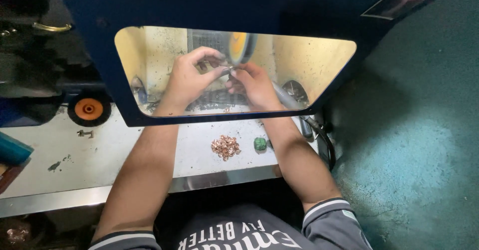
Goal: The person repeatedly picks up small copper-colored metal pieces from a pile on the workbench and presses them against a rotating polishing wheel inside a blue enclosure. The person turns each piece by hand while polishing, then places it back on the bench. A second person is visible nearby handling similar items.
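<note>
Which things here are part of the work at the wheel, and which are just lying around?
In use: left hand, right hand, small piece pinched between both, yellow wheel.

Lying about: heap of coppery rings, green lump, orange disc.

Behind a blue hood's window (124, 70), the left hand (187, 80) and right hand (254, 85) pinch a small piece against a yellow buffing wheel (238, 47). Copper rings (225, 146) lie heaped on the bench

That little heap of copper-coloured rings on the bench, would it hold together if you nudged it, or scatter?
The heap of rings looks like many small loose pieces, so a push would probably scatter it. Round shapes like these may roll across the smooth white bench. Each piece seems tiny and likely light, so it may be fiddly to pinch singly.
</note>
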